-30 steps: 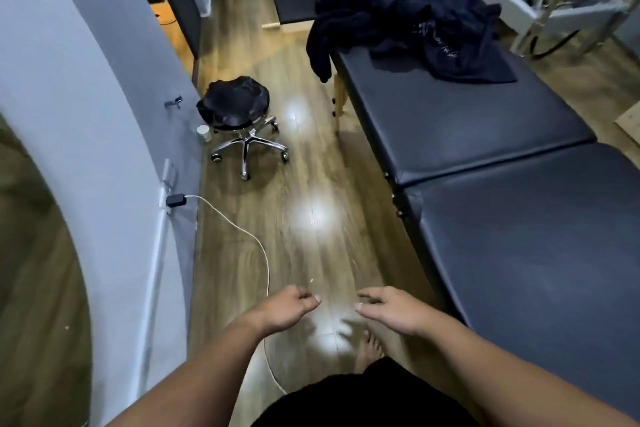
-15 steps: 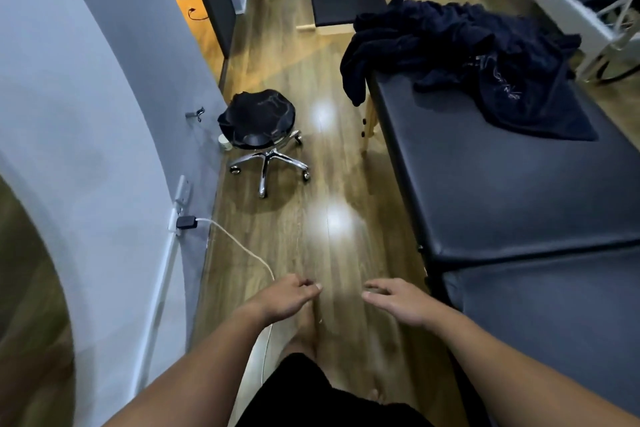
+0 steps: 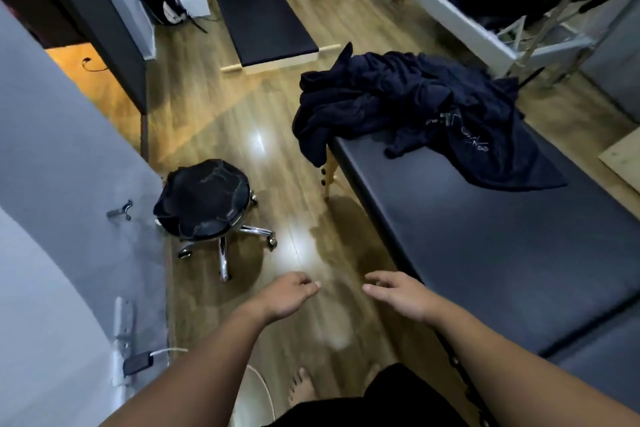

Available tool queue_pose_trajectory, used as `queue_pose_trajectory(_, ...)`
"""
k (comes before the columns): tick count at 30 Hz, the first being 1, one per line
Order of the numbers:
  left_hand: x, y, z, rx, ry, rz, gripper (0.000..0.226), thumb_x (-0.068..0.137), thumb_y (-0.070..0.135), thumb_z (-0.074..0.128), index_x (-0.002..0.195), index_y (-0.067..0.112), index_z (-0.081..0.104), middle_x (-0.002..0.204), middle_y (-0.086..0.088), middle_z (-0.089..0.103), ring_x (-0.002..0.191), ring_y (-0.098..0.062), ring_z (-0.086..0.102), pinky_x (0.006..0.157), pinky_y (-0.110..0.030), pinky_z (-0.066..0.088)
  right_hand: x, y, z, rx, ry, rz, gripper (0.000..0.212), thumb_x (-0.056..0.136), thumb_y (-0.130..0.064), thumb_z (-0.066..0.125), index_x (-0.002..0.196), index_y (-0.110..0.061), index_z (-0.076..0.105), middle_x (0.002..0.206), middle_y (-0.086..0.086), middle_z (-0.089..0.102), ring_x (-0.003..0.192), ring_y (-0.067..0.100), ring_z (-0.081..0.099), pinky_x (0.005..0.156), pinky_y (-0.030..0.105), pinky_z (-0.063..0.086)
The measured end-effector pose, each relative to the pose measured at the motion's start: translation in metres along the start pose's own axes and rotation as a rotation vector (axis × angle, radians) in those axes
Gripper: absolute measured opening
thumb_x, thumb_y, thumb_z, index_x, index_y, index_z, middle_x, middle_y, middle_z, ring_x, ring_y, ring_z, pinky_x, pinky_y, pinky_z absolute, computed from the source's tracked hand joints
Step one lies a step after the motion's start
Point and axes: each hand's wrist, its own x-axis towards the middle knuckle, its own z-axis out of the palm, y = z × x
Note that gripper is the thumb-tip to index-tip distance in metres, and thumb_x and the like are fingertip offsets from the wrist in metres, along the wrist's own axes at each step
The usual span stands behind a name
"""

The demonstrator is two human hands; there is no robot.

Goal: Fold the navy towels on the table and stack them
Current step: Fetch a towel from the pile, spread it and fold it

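Observation:
A crumpled heap of navy towels lies at the far end of the black padded table, one edge hanging off its left corner. The top towel shows pale lettering. Both my hands are held out low over the wooden floor, well short of the heap. My left hand has loosely curled fingers and holds nothing. My right hand hovers palm down by the table's near left edge, fingers relaxed and empty.
A black rolling stool on a chrome base stands left of the table. A grey wall with a plugged charger and white cable runs along the left. Another black bench and a metal frame stand farther back.
The view has moved forward along the table, so the towel heap is nearer and larger. Both hands keep the same outstretched, empty pose.

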Motion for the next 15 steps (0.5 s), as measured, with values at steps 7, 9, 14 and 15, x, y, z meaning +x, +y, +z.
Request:
queue_pose_trajectory(7, 0.087, 0.055, -0.066, 0.100, -0.027, 0.023, 0.044, 0.095, 0.055, 0.057, 0.117, 0.020, 0.072, 0.117, 0.003, 0.071, 0.106, -0.014, 0.065, 0.097, -0.031, 0.052, 0.056, -0.030, -0.062, 0.086, 0.072, 0.005, 0.069, 0.088, -0.070, 0.058, 0.147, -0.035, 0.050, 0.142, -0.008, 0.053, 0.131, 0.013, 0.050, 0.112, 0.033, 0.037)
queue_pose_trajectory(9, 0.116, 0.082, -0.088, 0.126, -0.023, 0.018, 0.043, 0.095, 0.057, 0.057, 0.117, 0.023, 0.071, 0.113, 0.003, 0.070, 0.100, -0.014, 0.066, 0.091, -0.030, 0.053, 0.079, -0.039, -0.092, 0.099, 0.097, -0.004, 0.072, 0.084, -0.074, 0.057, 0.146, -0.037, 0.050, 0.136, -0.009, 0.057, 0.124, 0.011, 0.054, 0.110, 0.034, 0.041)
queue_pose_trajectory(14, 0.177, 0.141, -0.124, 0.197, -0.014, 0.032, 0.041, 0.093, 0.057, 0.055, 0.106, 0.022, 0.071, 0.089, 0.009, 0.066, 0.087, -0.014, 0.063, 0.073, -0.029, 0.049, 0.117, -0.053, -0.160, 0.045, 0.233, 0.011, 0.067, 0.092, -0.063, 0.057, 0.149, -0.029, 0.048, 0.137, -0.006, 0.060, 0.124, 0.013, 0.056, 0.103, 0.029, 0.043)
queue_pose_trajectory(15, 0.187, 0.153, -0.130, 0.206, -0.008, 0.040, 0.041, 0.091, 0.059, 0.055, 0.103, 0.023, 0.071, 0.094, 0.008, 0.069, 0.091, -0.014, 0.065, 0.079, -0.030, 0.051, 0.122, -0.056, -0.172, 0.034, 0.259, 0.019, 0.067, 0.093, -0.062, 0.057, 0.150, -0.027, 0.048, 0.139, -0.005, 0.059, 0.126, 0.015, 0.055, 0.103, 0.029, 0.043)
